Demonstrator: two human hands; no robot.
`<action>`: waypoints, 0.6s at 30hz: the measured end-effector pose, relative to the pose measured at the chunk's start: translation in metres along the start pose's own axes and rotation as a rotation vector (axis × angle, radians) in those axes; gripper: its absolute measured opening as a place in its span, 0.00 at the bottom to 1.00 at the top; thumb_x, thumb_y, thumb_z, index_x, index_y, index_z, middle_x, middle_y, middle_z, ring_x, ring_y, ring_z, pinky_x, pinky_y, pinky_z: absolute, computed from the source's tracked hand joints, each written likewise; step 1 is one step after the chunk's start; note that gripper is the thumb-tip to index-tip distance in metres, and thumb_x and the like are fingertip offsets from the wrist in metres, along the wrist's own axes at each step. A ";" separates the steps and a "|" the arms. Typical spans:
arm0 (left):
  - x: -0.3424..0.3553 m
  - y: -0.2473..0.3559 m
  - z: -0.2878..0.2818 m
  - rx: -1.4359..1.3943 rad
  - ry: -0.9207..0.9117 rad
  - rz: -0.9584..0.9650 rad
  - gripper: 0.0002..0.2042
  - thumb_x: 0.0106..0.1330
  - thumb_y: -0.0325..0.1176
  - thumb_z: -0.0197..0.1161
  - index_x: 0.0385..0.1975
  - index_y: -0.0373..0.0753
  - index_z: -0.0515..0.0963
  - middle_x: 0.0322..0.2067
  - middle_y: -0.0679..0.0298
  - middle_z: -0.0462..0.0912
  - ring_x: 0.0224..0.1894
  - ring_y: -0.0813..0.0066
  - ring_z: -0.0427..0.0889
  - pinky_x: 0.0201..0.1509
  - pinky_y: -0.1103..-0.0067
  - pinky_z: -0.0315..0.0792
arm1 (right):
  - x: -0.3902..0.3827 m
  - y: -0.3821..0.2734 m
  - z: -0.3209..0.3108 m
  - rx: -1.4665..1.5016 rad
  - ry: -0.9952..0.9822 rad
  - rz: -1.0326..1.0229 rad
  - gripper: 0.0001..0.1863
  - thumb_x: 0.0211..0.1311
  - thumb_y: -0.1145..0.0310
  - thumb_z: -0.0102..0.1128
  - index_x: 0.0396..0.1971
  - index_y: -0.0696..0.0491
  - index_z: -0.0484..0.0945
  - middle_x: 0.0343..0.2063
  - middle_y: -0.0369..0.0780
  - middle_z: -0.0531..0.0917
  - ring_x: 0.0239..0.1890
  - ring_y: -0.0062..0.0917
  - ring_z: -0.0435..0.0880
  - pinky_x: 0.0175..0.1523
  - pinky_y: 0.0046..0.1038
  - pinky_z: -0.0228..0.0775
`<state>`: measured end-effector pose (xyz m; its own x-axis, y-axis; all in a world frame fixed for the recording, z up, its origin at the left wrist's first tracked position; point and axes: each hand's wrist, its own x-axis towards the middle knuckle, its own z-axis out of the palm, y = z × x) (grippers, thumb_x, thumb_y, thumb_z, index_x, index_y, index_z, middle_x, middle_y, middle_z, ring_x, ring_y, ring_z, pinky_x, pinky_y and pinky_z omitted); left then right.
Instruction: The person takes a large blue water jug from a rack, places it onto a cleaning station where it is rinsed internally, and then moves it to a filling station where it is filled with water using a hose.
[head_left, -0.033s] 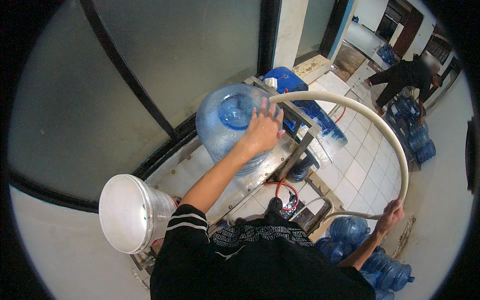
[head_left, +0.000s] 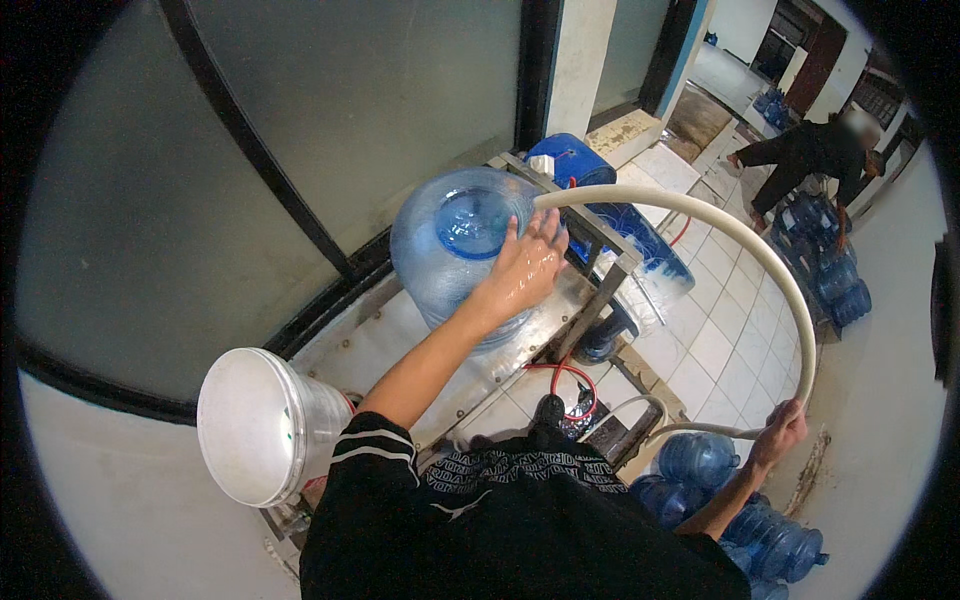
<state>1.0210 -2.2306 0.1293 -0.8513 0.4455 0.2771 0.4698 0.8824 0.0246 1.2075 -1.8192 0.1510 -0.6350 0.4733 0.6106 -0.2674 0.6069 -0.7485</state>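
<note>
A large translucent blue water jug [head_left: 440,215] stands bottom up on a metal bench [head_left: 420,390], its round blue base facing me. My left hand [head_left: 525,260] is wet and lies against the jug's right side, fingers outstretched. Just past those fingertips, the end of a thick cream-coloured hose [head_left: 745,240] meets the jug's upper right edge, with water spraying there. From that end the hose arcs over to the right and down. At the far right, my right hand [head_left: 782,430] is closed around its lower part.
A white bucket [head_left: 250,430] stands left of the bench. Beyond the bench's metal frame [head_left: 600,290] is a blue tub [head_left: 660,250]. Several blue jugs [head_left: 700,458] lie at lower right. A person [head_left: 805,160] in dark clothes bends over more jugs [head_left: 835,270] at upper right.
My left hand has slid slightly down the jug's side. The hose end has shifted a little to the left. My right hand has hardly moved.
</note>
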 end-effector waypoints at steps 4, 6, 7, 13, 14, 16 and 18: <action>-0.040 -0.009 -0.002 -0.063 0.152 0.004 0.21 0.63 0.37 0.53 0.55 0.38 0.70 0.62 0.51 0.62 0.66 0.53 0.57 0.65 0.55 0.53 | -0.006 0.005 0.005 0.097 -0.030 -0.018 0.26 0.67 0.50 0.48 0.14 0.51 0.61 0.11 0.28 0.59 0.14 0.11 0.55 0.19 0.19 0.41; -0.070 -0.015 -0.014 -0.225 0.207 -0.195 0.22 0.62 0.37 0.56 0.56 0.38 0.70 0.61 0.54 0.64 0.66 0.54 0.57 0.65 0.57 0.54 | -0.010 0.006 0.012 0.137 -0.066 -0.023 0.26 0.68 0.50 0.48 0.14 0.52 0.61 0.11 0.28 0.60 0.14 0.11 0.55 0.19 0.19 0.41; -0.085 -0.019 -0.015 -0.160 0.302 -0.292 0.23 0.61 0.38 0.57 0.56 0.39 0.69 0.61 0.52 0.63 0.66 0.54 0.56 0.65 0.59 0.54 | -0.012 0.008 0.017 0.145 -0.086 -0.025 0.26 0.68 0.51 0.48 0.14 0.52 0.61 0.12 0.28 0.60 0.15 0.11 0.55 0.19 0.19 0.41; -0.111 -0.047 0.008 -0.538 0.902 -0.759 0.30 0.51 0.40 0.69 0.57 0.45 0.69 0.63 0.35 0.52 0.68 0.45 0.49 0.66 0.60 0.51 | -0.014 -0.016 0.071 -0.018 -0.171 -0.055 0.25 0.68 0.55 0.47 0.14 0.55 0.62 0.10 0.30 0.59 0.15 0.15 0.55 0.20 0.25 0.43; -0.104 -0.052 0.012 -0.562 0.922 -0.795 0.30 0.51 0.39 0.69 0.57 0.45 0.69 0.62 0.36 0.53 0.68 0.46 0.50 0.66 0.61 0.51 | -0.014 -0.024 0.083 -0.028 -0.167 -0.057 0.25 0.68 0.56 0.48 0.14 0.55 0.62 0.11 0.30 0.59 0.16 0.15 0.55 0.20 0.25 0.43; -0.089 -0.063 0.014 -0.603 0.968 -0.864 0.30 0.51 0.39 0.69 0.57 0.43 0.69 0.62 0.38 0.56 0.67 0.48 0.53 0.66 0.63 0.52 | -0.013 -0.038 0.107 0.008 -0.153 -0.049 0.25 0.67 0.56 0.50 0.13 0.55 0.62 0.11 0.29 0.59 0.16 0.14 0.55 0.20 0.25 0.43; -0.077 -0.080 0.016 -0.679 0.949 -0.757 0.30 0.52 0.38 0.69 0.56 0.40 0.69 0.59 0.44 0.63 0.64 0.55 0.60 0.64 0.66 0.56 | -0.009 -0.042 0.123 0.007 -0.125 -0.017 0.25 0.67 0.55 0.51 0.13 0.55 0.63 0.11 0.28 0.59 0.16 0.13 0.55 0.20 0.24 0.42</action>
<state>1.0456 -2.3331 0.0904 -0.5932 -0.6153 0.5192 0.2245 0.4930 0.8406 1.1350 -1.9276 0.1448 -0.7153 0.3798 0.5866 -0.2836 0.6094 -0.7404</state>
